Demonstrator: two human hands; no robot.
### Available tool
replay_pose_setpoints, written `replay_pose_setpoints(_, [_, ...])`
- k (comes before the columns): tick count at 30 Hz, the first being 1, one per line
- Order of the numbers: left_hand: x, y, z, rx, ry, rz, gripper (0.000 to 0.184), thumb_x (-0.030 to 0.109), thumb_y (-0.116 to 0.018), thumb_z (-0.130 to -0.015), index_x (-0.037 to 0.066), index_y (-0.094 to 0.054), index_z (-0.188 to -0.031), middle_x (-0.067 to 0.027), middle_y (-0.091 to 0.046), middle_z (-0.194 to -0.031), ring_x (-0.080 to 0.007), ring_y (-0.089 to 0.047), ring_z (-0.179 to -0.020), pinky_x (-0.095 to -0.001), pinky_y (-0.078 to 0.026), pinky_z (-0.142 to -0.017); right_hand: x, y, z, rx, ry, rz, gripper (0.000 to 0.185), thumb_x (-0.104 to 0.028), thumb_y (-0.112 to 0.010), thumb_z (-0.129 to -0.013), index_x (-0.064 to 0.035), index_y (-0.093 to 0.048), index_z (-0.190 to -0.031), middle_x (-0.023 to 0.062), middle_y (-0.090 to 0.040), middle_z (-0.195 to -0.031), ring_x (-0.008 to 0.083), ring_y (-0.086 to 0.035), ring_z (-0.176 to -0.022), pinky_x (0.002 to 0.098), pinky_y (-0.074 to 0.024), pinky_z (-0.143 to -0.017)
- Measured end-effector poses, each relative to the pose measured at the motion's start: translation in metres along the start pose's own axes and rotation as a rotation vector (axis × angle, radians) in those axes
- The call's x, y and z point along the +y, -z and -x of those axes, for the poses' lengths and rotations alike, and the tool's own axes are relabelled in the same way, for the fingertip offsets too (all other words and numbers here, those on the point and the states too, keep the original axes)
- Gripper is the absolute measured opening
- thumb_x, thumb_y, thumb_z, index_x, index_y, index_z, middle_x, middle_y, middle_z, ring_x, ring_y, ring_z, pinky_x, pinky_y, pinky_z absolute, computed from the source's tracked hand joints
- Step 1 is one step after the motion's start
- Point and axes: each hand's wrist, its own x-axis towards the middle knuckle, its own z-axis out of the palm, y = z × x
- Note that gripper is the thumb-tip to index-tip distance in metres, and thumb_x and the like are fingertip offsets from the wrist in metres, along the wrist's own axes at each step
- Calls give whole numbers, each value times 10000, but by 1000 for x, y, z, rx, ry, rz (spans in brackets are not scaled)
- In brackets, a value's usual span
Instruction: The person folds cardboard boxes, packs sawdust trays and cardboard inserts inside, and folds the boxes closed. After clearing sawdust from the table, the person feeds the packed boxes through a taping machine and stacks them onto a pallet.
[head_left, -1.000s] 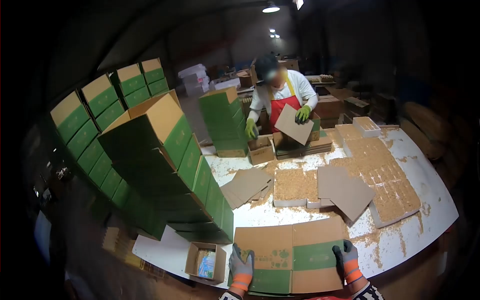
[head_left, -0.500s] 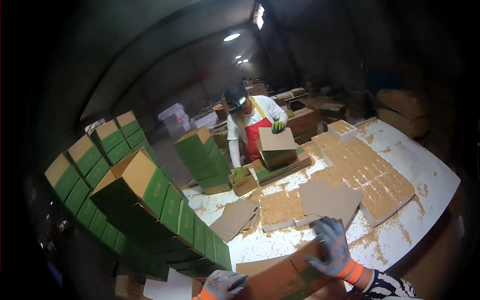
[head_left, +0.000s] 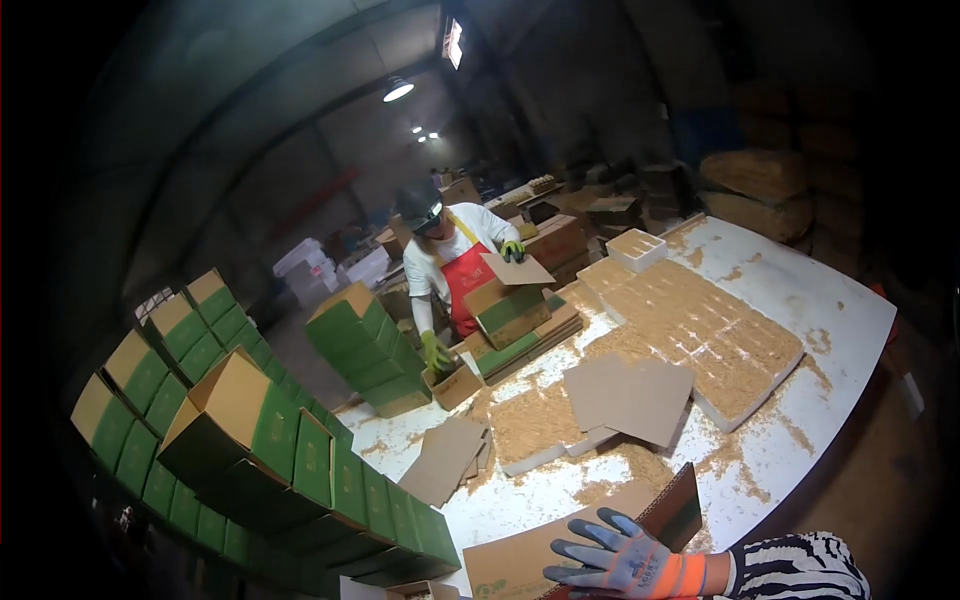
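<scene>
My right hand (head_left: 625, 560) wears a grey-and-blue glove with an orange cuff. Its fingers are spread over a cardboard box (head_left: 505, 560) at the bottom edge of the view; whether the palm presses on it I cannot tell. One upright panel of this box (head_left: 680, 510) shows brown with green on it. The lower part of the box is cut off by the frame. My left hand is out of the picture. Beyond the box, flat cardboard sheets (head_left: 640, 395) lie over white trays filled with tan crumbly material (head_left: 540, 425).
Stacked green-and-brown boxes (head_left: 345, 485) rise on the left, the top one open. Across the white table (head_left: 840, 300), a co-worker (head_left: 460, 255) in a red apron handles a cardboard sheet and a box. More filled trays (head_left: 720, 350) sit at right. Loose sheets (head_left: 445, 455) lie near the stack.
My left hand has left the view at the bottom. My right hand has moved down and a little left, fingers now spread. The box has been turned or tilted, and the view has shifted.
</scene>
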Motion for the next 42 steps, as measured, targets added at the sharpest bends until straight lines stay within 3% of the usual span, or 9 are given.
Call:
replay_pose_setpoints(12, [36, 59, -3, 124, 211, -13, 346, 216, -700, -846, 65, -611, -1145, -153, -665, -906, -243, -650, -812, -323, -513, -750, -15, 46, -20, 94, 59, -250, 227, -180, -736, -707, -127, -671, -918, 41, -654, -943, 264, -604, -1000, 477, -382, -1015])
replay_pose_setpoints(17, [-11, 49, 7, 582, 319, 226, 350, 223, -732, -793, 6, -600, -1035, -144, -651, -783, -206, -627, -676, -321, -516, -670, -25, 92, -35, -164, 21, -216, 179, -116, -734, -706, -90, -629, -849, 129, -636, -1132, 360, -577, -1119, 501, -359, -1071])
replay_pose_setpoints(21, [-36, -58, -34, 680, 279, 605, 534, 285, -879, -687, 28, -578, -1046, 9, -532, -770, -81, -486, -695, -238, -455, -639, 9, 19, 0, -334, 80, -559, 427, -433, -540, -909, -148, -570, -1225, 139, -373, -1476, 389, -308, -1375, 565, -214, -1127])
replay_pose_setpoints(22, [-11, -59, -43, 694, 185, 206, 562, 284, -883, -686, 23, -576, -1078, 7, -547, -799, -81, -483, -722, -246, -454, -655, 14, -5, 9, -331, 93, -743, 495, -489, -490, -958, -139, -560, -1301, 136, -309, -1548, 383, -233, -1440, 555, -178, -1156])
replay_pose_setpoints(25, [-63, -83, -69, 244, -71, 711, 587, 430, -760, -816, 60, -565, -1228, -46, -622, -949, -148, -592, -831, -292, -500, -778, 38, -42, 15, -620, -450, -1067, 347, -195, -582, -917, -113, -591, -1255, 160, -364, -1511, 367, -375, -1368, 449, -334, -1106])
replay_pose_setpoints(27, [-74, -47, -62, -130, -20, 1389, 988, 781, -365, -855, -19, -353, -1434, -122, -590, -1208, -238, -583, -1114, -362, -466, -972, 43, -61, 44, -576, -288, -469, 410, -110, -556, -896, -126, -556, -1306, 155, -425, -1461, 328, -472, -1292, 410, -401, -1061])
replay_pose_setpoints(31, [-29, -62, -6, -47, -184, 1035, 1197, 909, -169, -753, -32, -284, -1485, -193, -198, -1576, -307, -197, -1463, -417, -103, -1193, 33, -51, 46, -362, -292, -405, 358, -123, -564, -894, -135, -605, -1250, 118, -577, -1298, 344, -588, -1114, 396, -497, -934])
replay_pose_setpoints(35, [-11, -108, -13, 280, -16, 646, 1037, 751, -346, -787, -60, -345, -1433, -200, -354, -1393, -285, -360, -1282, -391, -240, -1091, 22, -40, 25, -379, -525, -438, 323, -119, -545, -908, -130, -622, -1222, 128, -612, -1237, 360, -605, -1060, 396, -509, -907])
replay_pose_setpoints(42, [-35, -147, -5, 696, 29, 1218, 794, 474, -656, -845, -110, -451, -1342, -212, -628, -1074, -247, -647, -963, -346, -480, -914, 33, -50, 34, -272, -448, -565, 404, -50, -418, -928, -78, -527, -1316, 148, -574, -1297, 325, -603, -1114, 392, -506, -929])
